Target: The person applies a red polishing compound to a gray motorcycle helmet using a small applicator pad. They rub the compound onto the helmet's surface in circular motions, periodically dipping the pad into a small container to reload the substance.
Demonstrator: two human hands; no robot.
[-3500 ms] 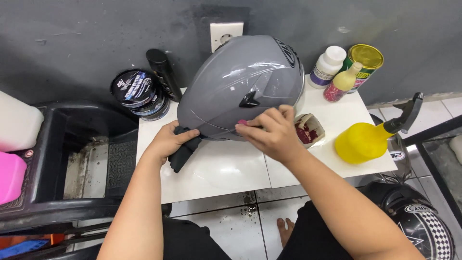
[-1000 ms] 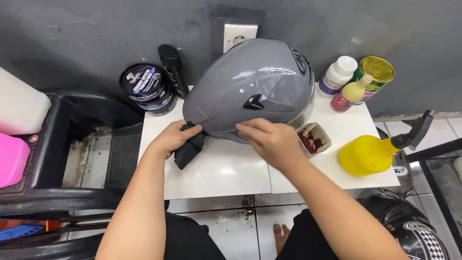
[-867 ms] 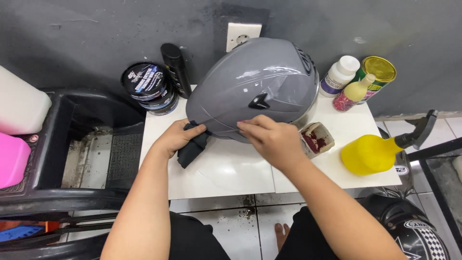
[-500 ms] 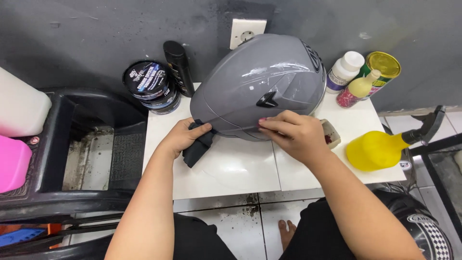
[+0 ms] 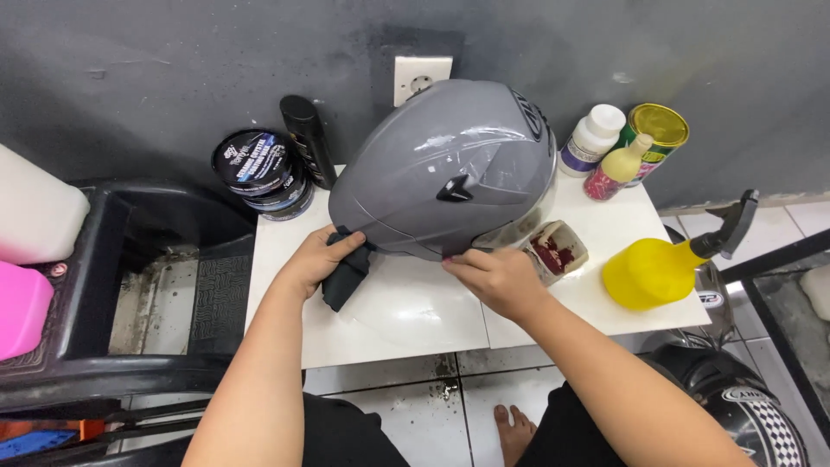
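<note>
White tiled tabletop (image 5: 406,316) against dark wall | glossy grey motorcycle helmet (image 5: 445,169) sits at centre | left hand (image 5: 313,259) clenches dark cloth (image 5: 346,275) at rim | right hand (image 5: 493,278) fingers flat, steadying lower edge | risk: helmet could roll and knock small red-paste dish (image 5: 555,250).

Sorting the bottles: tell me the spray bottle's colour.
Yellow spray bottle with a black trigger head, seen in the head view.

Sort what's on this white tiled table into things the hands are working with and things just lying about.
In use: glossy grey motorcycle helmet; dark folded cloth under the left hand; right hand at the helmet's lower edge.

Lying about: stacked round black tins; yellow spray bottle; white plastic bottle; small open tub of red paste.
</note>
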